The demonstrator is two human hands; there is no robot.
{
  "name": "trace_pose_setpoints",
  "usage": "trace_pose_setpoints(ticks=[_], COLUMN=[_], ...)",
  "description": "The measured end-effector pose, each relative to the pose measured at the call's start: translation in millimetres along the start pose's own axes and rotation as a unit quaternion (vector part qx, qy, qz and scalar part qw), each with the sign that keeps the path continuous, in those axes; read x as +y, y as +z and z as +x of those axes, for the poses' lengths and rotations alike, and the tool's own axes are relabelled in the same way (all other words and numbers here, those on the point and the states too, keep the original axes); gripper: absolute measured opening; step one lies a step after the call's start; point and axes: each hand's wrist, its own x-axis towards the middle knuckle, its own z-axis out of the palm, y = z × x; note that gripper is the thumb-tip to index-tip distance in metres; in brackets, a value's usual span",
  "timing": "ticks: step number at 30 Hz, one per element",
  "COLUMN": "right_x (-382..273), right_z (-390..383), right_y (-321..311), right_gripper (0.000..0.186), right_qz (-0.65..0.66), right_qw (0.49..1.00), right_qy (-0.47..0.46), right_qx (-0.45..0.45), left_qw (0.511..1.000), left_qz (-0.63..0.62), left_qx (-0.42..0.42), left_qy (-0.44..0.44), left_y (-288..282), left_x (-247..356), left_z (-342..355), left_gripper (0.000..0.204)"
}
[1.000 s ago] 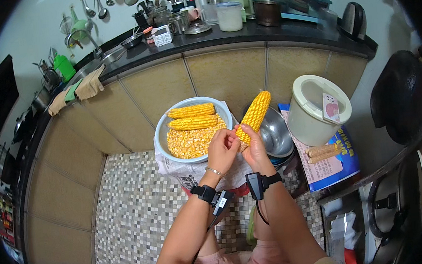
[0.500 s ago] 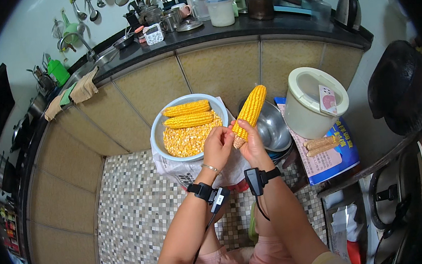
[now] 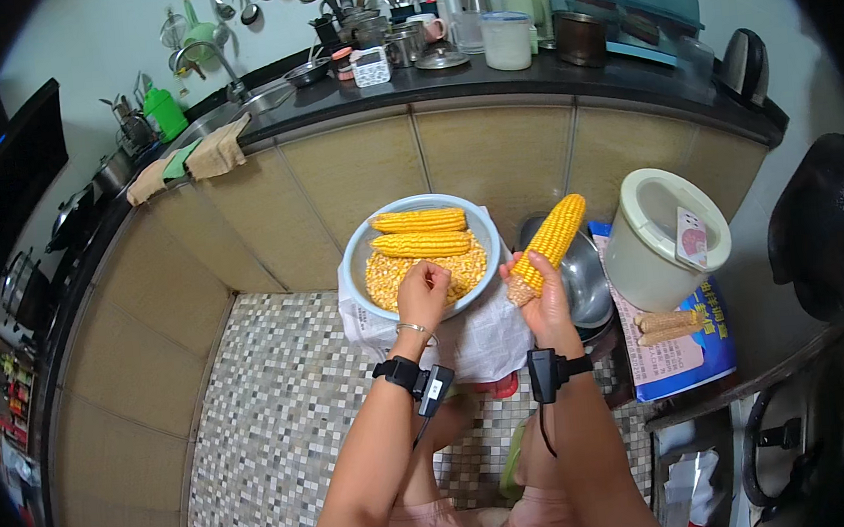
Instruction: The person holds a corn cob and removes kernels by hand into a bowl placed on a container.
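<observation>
My right hand (image 3: 548,298) grips a yellow corn cob (image 3: 558,234) by its lower end, where a patch is stripped of kernels; the cob tilts up and to the right. Over the front of a pale blue basin (image 3: 353,259) is my left hand (image 3: 424,293), its fingers curled together; what they hold, if anything, is hidden. Loose corn kernels (image 3: 384,284) fill the basin's lower part, and two whole cobs (image 3: 422,244) lie on them at the back.
Under the basin lies a white sack (image 3: 484,343). To the right are a steel bowl (image 3: 584,284), a lidded cream bucket (image 3: 658,263) and bare cobs (image 3: 670,325) on a printed blue and pink bag (image 3: 662,368). Behind runs a dark counter (image 3: 467,84) with kitchenware.
My left hand has come away from the cob and moved left over the basin. My right hand still holds the cob, now farther from the basin. The whole view has shifted.
</observation>
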Motion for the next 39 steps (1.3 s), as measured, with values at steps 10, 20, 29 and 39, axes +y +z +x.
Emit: trace_pose_setpoints(ticks=[10,20,29,39], right_x=[-1.9,1.6,13.9,11.0], right_z=[2.2,1.3,4.6,1.6], right_y=[-2.1,0.6,0.2,-1.9], right_gripper=[0.03,0.029,0.026,0.023], right_qz=[-0.004,-0.015,-0.009,-0.042], right_qw=[1.0,1.0,1.0,0.999], right_qy=[0.006,0.014,0.013,-0.007], right_qx=[0.004,-0.01,0.02,0.018], left_qw=[0.991,0.985,0.996,0.982], left_qz=[0.11,0.151,-0.058,-0.048], left_qx=[0.055,0.076,-0.073,-0.175], left_qy=[-0.058,-0.045,-0.014,-0.051], left_y=[-44.3,-40.2,16.2,48.6], left_x=[-26.7,-26.8,48.4,71.0], left_z=[3.6,4.5,-24.3,-36.8], left_gripper=[0.023,0.024,0.028,0.052])
